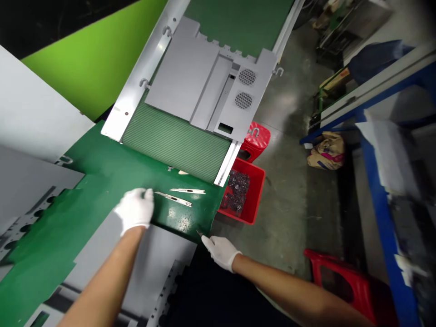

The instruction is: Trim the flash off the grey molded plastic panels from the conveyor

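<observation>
the near part of the grey panel (163,254) runs out of view at the bottom, and the left forearm (112,272) crosses it, so its full outline cannot be followed. the right hand (221,252) is closed on a slim tool (200,233); only a small, dark tip shows, too little to say what it is. the left hand (136,210) has its fingers curled downward, their undersides hidden; i cannot tell whether they grip anything. the two white-gloved hands are well apart.

the panel lies on the near side of the green tabletop (98,159). the left hand is over its far edge, while the right hand is just beyond its far right corner, beside the tabletop's right corner. two pale knives (188,191) lie between the left hand and the tabletop's right edge.

the panel is flat, matte grey, with a stepped left edge and a row of dark notches and small holes down its right side. a similar grey sheet (184,72) rests on the conveyor (170,134), near that belt's close end.
</observation>
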The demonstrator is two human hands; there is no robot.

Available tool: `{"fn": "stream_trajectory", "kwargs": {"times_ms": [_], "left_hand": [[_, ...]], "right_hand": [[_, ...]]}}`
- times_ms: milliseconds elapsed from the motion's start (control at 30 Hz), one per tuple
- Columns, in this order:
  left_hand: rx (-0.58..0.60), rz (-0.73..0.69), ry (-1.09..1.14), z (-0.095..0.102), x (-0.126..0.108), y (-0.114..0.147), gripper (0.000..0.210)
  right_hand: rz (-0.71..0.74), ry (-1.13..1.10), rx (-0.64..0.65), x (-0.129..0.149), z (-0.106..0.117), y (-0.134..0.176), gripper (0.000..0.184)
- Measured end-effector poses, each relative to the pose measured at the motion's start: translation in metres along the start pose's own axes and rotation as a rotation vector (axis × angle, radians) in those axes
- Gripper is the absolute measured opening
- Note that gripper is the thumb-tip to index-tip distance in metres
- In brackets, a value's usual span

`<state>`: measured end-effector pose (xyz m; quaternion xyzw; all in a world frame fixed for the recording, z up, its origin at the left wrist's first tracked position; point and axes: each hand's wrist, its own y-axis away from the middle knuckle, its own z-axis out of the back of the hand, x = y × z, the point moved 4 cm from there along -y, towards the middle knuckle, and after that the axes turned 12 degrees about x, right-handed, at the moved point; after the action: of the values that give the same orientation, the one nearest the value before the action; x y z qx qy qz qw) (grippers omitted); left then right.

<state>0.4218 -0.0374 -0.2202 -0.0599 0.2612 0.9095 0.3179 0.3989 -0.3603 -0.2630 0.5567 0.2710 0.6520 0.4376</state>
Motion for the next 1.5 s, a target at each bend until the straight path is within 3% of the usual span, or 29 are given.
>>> {"fn": "stream_trajectory", "kwargs": {"times_ms": [33,133,200,267,533,600,767,900,1067,1333,1500], "left_hand": [[0.02,0.083,-0.093,0.009,0.023,-0.013,0.057],[0.373,0.128,-0.206,0.008,0.078,-0.045,0.066],[0.521,0.058,-0.201,0.002,0.098,-0.058,0.063],[0.563,0.018,-0.176,-0.003,0.106,-0.067,0.061],[0.656,0.046,-0.28,-0.016,0.1,-0.074,0.054],[0.685,0.02,-0.198,-0.013,0.101,-0.069,0.054],[0.76,-0.078,0.229,0.015,0.1,-0.042,0.058],[0.731,-0.068,0.227,0.038,0.096,-0.024,0.057],[0.713,-0.064,0.296,0.048,0.1,-0.013,0.053],[0.705,-0.075,0.358,0.053,0.094,-0.001,0.054],[0.697,-0.097,0.346,0.054,0.093,0.002,0.053]], "right_hand": [[0.004,-0.022,0.009,0.002,0.001,0.0,0.073],[0.031,0.006,0.021,0.013,0.002,-0.005,0.072],[0.063,0.069,0.013,0.026,0.004,-0.012,0.073],[0.094,0.111,0.015,0.042,0.005,-0.021,0.075],[0.191,0.216,0.1,0.11,0.009,-0.054,0.077],[0.196,0.267,0.143,0.127,0.008,-0.065,0.079],[0.229,0.362,0.192,0.165,0.0,-0.093,0.085],[0.295,0.43,0.209,0.189,-0.013,-0.102,0.088],[0.361,0.484,0.162,0.205,-0.021,-0.094,0.082],[0.36,0.622,0.007,0.216,-0.016,-0.081,0.072],[0.334,0.617,0.044,0.217,-0.016,-0.076,0.077]]}}
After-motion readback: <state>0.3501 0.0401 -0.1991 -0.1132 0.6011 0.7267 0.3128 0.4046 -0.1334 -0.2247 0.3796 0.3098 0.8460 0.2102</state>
